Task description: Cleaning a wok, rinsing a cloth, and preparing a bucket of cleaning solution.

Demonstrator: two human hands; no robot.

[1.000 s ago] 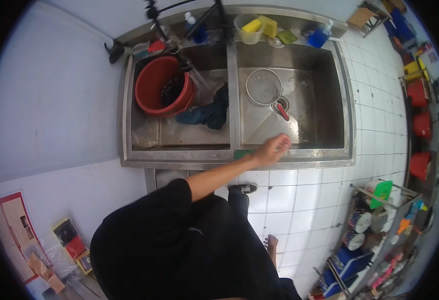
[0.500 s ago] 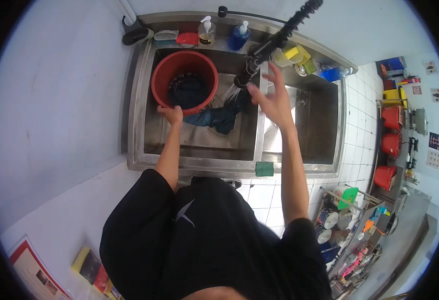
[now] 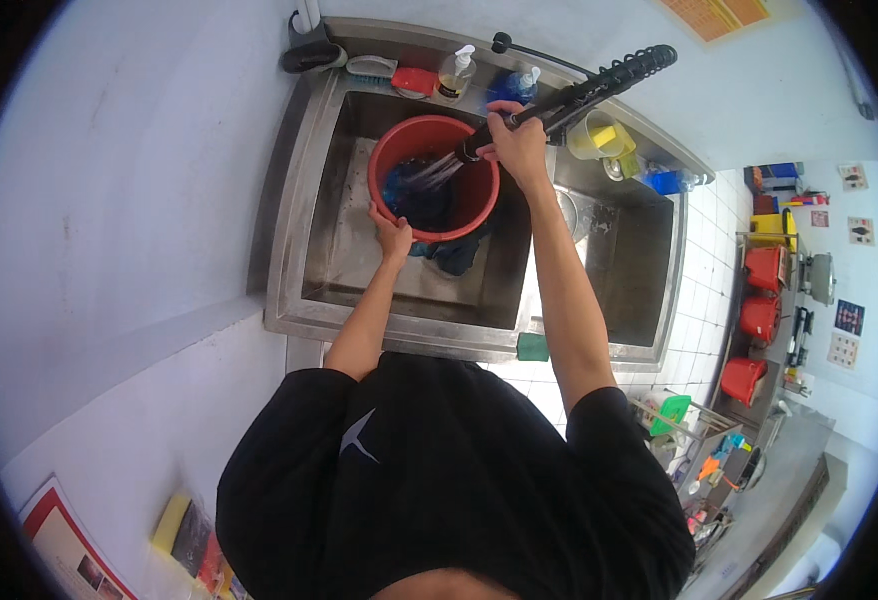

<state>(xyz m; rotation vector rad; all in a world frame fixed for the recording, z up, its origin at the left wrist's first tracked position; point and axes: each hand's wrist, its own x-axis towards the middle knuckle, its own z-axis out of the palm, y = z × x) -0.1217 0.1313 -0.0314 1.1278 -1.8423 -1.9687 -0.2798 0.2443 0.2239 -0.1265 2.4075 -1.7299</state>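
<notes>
A red bucket [image 3: 480, 192] stands in the left basin of a steel sink [image 3: 359, 278]. My left hand [image 3: 393, 238] is closed on its near rim. Dark wet cloth [image 3: 427, 208] lies inside the bucket. My right hand [image 3: 519, 145] is wrapped round a black spray tap [image 3: 470, 148] at the bucket's far right rim. From its nozzle, water streams down onto the cloth. Another dark blue cloth [image 3: 456, 255] lies on the basin floor, partly hidden by the bucket.
Along the back ledge stand a brush [image 3: 372, 67], a clear pump bottle [image 3: 455, 74], a blue pump bottle [image 3: 515, 87] and a clear tub [image 3: 591, 136] with a yellow sponge. A green scouring pad [image 3: 532, 347] rests on the front edge. Shelves with red bins [image 3: 760, 318] stand at the right.
The bucket has shifted right over the loose cloth, with my left hand still on it. My right hand has taken hold of the spray tap, and its water now falls into the bucket.
</notes>
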